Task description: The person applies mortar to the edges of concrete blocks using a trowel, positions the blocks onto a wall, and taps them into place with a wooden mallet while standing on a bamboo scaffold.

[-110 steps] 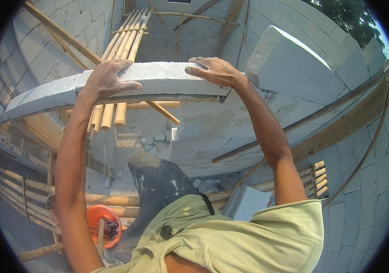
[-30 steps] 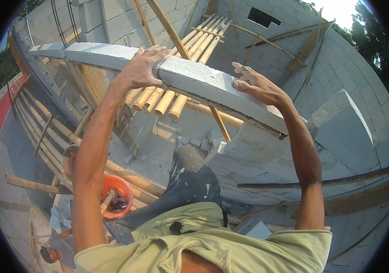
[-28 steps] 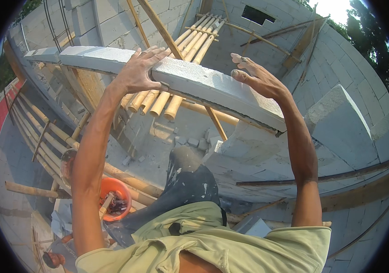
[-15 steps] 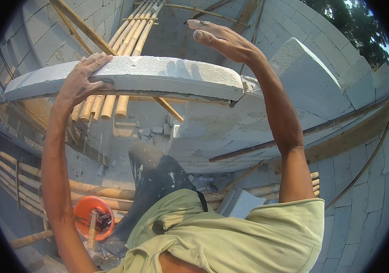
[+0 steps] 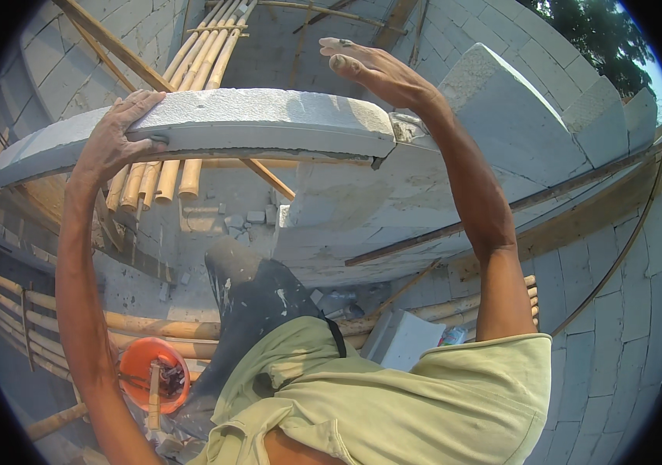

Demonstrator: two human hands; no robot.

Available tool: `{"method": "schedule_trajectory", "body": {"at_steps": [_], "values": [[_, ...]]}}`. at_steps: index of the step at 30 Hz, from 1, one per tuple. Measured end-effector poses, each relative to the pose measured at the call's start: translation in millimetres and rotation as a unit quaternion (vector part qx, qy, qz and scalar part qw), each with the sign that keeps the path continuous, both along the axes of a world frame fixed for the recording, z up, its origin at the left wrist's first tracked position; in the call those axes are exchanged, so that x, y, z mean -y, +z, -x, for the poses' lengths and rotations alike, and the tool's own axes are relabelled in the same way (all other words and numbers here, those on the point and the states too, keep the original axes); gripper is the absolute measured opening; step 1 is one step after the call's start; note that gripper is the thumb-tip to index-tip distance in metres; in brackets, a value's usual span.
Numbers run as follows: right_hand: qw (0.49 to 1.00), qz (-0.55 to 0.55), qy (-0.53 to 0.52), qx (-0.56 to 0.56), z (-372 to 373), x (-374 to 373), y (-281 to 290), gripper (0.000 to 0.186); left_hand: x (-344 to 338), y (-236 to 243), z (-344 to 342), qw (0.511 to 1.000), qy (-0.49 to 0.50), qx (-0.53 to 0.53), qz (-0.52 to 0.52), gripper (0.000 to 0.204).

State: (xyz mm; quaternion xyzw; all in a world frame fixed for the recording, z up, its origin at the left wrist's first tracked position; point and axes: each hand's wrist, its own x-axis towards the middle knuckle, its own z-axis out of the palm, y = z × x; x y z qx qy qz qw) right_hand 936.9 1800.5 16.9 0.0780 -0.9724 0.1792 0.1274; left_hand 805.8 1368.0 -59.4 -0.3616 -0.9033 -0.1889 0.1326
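White block (image 5: 269, 112) runs right from the left hand (image 5: 118, 136), clamped over its end; the right hand (image 5: 385, 74) hangs open above. A neighbouring slab (image 5: 48, 147) beyond the left hand already sits in line; the rough ledge (image 5: 410, 130) below the right hand is uncovered.

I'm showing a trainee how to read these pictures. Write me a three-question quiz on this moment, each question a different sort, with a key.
1. Multiple choice: where is the left hand?
A) on the person's knee
B) on the row of pale blocks
C) hanging at the person's side

2. True or false: the right hand is pressed flat against that row.

3. Fill in: the bucket beside the left arm is ____ in colour.

Key:
1. B
2. False; it is raised clear of the blocks.
3. Orange
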Motion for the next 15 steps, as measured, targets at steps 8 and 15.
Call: {"method": "schedule_trajectory", "body": {"at_steps": [8,15], "values": [[0.995,-0.047,0.012,0.089,-7,-2,-47,0.116,-6,10,-9,1.0,0.002,0.026,0.0,0.089],[1.0,-0.007,0.003,-0.007,-9,-6,-17,0.118,-1,12,-6,1.0,-0.013,0.023,0.005,0.09]]}}
